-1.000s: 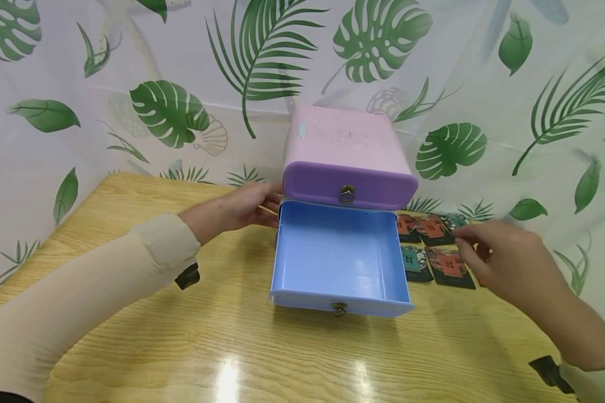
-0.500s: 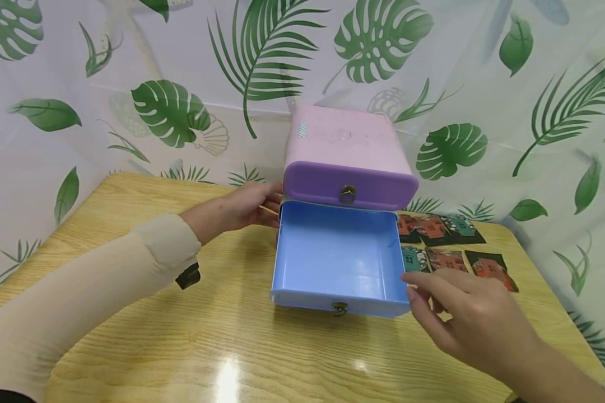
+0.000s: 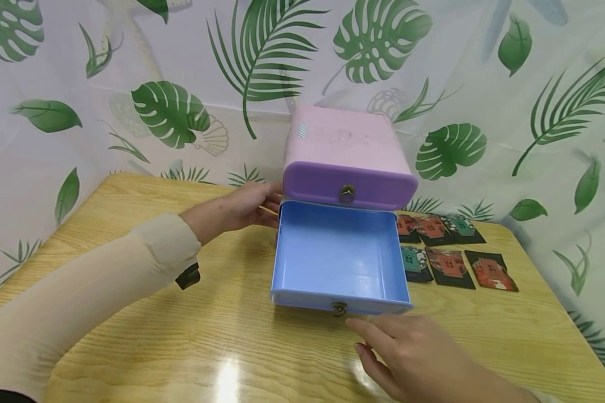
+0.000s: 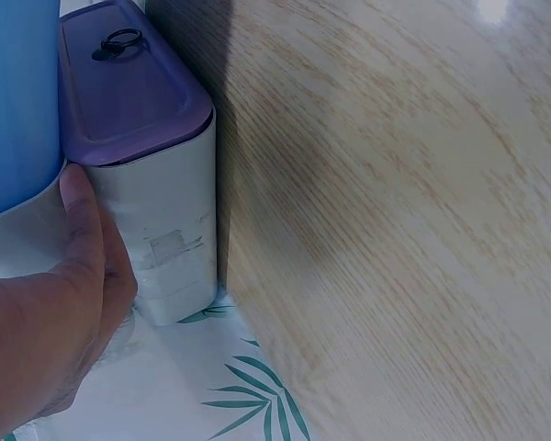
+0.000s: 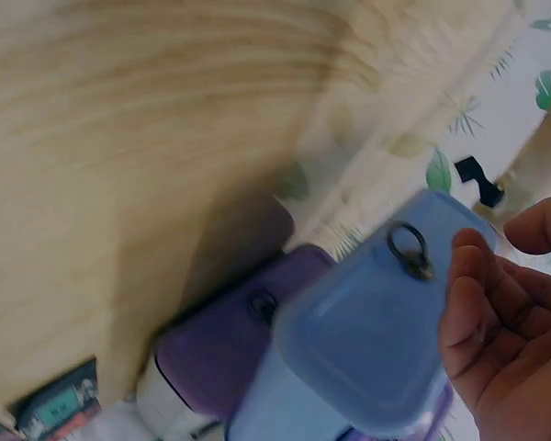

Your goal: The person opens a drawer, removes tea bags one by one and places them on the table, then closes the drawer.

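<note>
A stacked drawer cabinet has a pink top unit [image 3: 345,137] with a purple drawer front [image 3: 350,182]. Below it a blue drawer [image 3: 333,257] is pulled far out, nothing in it, a small metal ring pull [image 3: 339,307] on its front. My left hand [image 3: 242,204] rests its fingers against the cabinet's left side beside the blue drawer. Another purple drawer [image 4: 133,87], lower in the stack, shows in the left wrist view. My right hand [image 3: 413,352], fingers loosely bent and holding nothing, is in front of the blue drawer, fingertip just right of the ring pull.
Several dark sachets [image 3: 448,267] with red or green labels lie in two rows on the wooden table [image 3: 206,336], right of the cabinet. A leaf-printed cloth [image 3: 181,45] hangs behind. The open drawer juts out over the tabletop.
My right hand has moved left from the sachets, past the drawer's right corner, to its front. It has uncovered the rightmost sachets. The left hand and drawer have stayed put.
</note>
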Action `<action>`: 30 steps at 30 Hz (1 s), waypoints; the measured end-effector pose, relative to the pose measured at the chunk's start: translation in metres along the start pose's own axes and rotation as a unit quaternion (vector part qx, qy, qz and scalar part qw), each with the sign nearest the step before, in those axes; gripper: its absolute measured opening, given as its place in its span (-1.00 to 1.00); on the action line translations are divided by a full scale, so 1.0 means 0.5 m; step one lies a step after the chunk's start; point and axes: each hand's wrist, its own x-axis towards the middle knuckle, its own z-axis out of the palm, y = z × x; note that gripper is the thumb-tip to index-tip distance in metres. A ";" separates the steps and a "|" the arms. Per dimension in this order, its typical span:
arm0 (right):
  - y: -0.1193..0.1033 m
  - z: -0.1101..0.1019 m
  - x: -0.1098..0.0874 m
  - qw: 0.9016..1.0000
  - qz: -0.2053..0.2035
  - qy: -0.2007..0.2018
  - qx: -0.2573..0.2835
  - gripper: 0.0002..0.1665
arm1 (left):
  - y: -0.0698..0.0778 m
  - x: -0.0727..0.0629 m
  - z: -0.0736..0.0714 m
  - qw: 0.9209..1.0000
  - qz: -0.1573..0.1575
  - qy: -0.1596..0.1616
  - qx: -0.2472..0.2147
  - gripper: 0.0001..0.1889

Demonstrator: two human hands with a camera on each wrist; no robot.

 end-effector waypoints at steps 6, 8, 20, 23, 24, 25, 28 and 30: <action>0.004 0.027 -0.004 0.996 0.019 -0.089 -0.002 -0.65 | 0.000 0.003 -0.002 1.000 0.004 -0.001 0.001 -0.56; 0.005 0.033 -0.002 0.992 0.033 -0.117 -0.010 -0.56 | -0.001 0.004 -0.002 1.000 0.004 0.001 -0.001 -0.55; 0.008 0.049 0.007 0.989 0.057 -0.137 -0.014 -0.59 | 0.003 0.002 0.000 1.000 -0.003 0.007 0.006 -0.50; 0.012 0.051 0.012 0.990 0.060 -0.125 0.002 -0.69 | 0.003 0.003 0.000 1.000 -0.005 0.007 0.006 -0.50; 0.013 0.051 0.013 0.990 0.063 -0.124 0.008 -0.72 | 0.003 0.003 0.000 1.000 -0.006 0.008 0.006 -0.50; 0.014 0.051 0.015 0.990 0.066 -0.123 0.014 -0.75 | 0.003 0.002 0.000 1.000 -0.007 0.008 0.006 -0.51; 0.016 0.049 0.020 0.988 0.078 -0.127 0.032 -0.81 | 0.003 0.001 0.002 1.000 -0.008 0.007 0.010 -0.51; 0.016 0.046 0.023 0.986 0.089 -0.133 0.042 -0.83 | 0.002 0.001 0.002 1.000 -0.007 0.008 0.013 -0.52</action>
